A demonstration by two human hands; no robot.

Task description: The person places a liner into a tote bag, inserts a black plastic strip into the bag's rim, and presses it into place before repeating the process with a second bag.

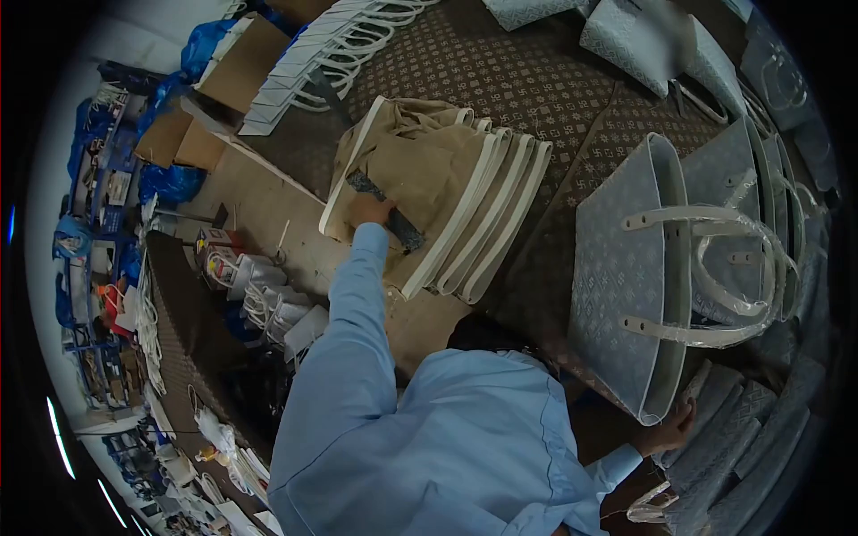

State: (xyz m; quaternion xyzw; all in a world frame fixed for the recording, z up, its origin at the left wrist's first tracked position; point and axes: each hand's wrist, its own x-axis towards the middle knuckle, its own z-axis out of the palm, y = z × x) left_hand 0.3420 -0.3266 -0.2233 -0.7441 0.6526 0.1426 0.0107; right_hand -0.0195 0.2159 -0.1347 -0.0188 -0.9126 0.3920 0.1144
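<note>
Nearest the camera, a light-blue sleeved back (pixel 465 447) fills the lower frame. The right hand (pixel 672 429) is seen at the bottom corner of a grey-blue patterned tote (pixel 617 268), fingers curled on that corner; grip looks closed on the bag's base, though it's partly hidden. The tote is held upright w/ clear handles (pixel 715 277) looped across its face. Just beside it, rt side, more grey totes (pixel 760 179) are stacked tight, so little free room there.

Mid-desk: the left hand (pixel 368 211) is laid on a dark strip (pixel 386 210) atop a stack of tan bags (pixel 429 188). Fingers are bent over the strip; whether it's pinched or just pressed can't be told. The tan bags are fanned, white-edged, overlapping, approx. centre of the brown patterned desk (pixel 536 80).

The desk's left edge is bordered by a pale board (pixel 268 214). Open surface is seen betw. the tan stack and the grey tote.

Further off, white-handled bags (pixel 313 54) are fanned at the far-left corner, cardboard boxes (pixel 241 67) beside them. Far-right corner: more grey bags (pixel 635 36).
</note>
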